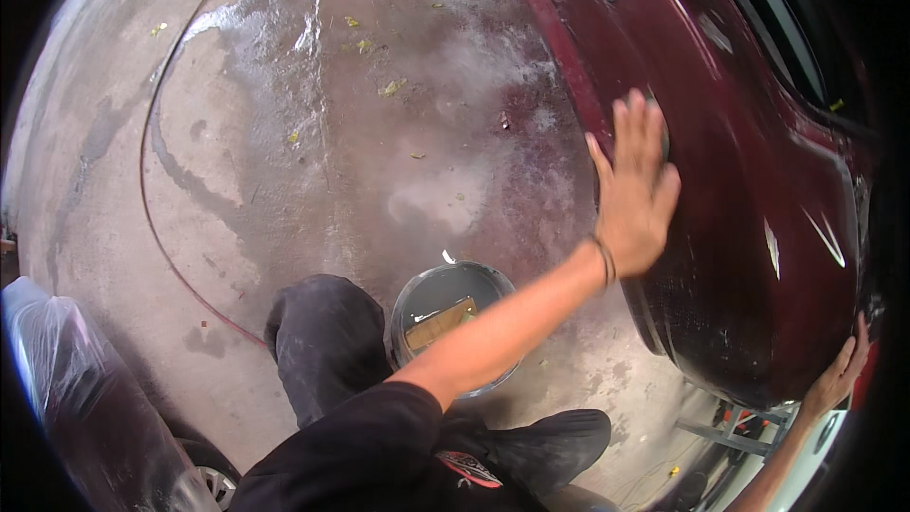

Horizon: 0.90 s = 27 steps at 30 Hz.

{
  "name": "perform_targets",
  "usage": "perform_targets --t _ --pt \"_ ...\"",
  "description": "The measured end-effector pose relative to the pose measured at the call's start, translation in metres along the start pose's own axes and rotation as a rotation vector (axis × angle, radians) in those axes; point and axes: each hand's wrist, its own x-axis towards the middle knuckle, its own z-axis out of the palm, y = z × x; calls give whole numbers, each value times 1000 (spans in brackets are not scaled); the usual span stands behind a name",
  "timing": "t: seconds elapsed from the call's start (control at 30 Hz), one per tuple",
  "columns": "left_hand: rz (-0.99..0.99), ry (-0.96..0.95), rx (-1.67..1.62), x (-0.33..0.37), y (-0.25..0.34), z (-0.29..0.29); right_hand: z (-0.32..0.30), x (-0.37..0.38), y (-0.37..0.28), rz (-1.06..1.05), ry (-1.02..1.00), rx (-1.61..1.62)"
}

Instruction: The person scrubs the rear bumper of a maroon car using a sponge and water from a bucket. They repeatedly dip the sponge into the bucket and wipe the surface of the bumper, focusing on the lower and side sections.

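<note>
Black sleeve (365, 436), bucket (397, 320) holding grey liquid (441, 292) and tan block (440, 324), left grip (633, 194) unclenched over maroon panel (725, 199), right grip (838, 374) unclear

Left hand (637, 192): fingers blurred; I cannot tell whether anything lies beneath the palm. The left forearm (517, 318) hides part of the bucket (402, 299) and its brown block (441, 324). Right forearm (782, 460): cut off, in my view, by the lower edge. Dark red panel (706, 190): cropped above. Yellow scraps (391, 87): too small for me to identify.
</note>
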Motion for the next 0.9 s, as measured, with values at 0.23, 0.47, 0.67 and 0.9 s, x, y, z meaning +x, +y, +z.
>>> perform_targets --t 0.23,0.47,0.67,0.9 --pt "-39 275 -73 240 -115 -96 5 35 -32 53 83 168" --pt "98 29 -229 13 9 1 -17 9 -70 124 42 -5" --pt "96 219 -255 92 -110 -44 34 42 -119 57 220 106" --pt "-134 230 -274 48 -46 -31 33 32 -108 59 285 141"
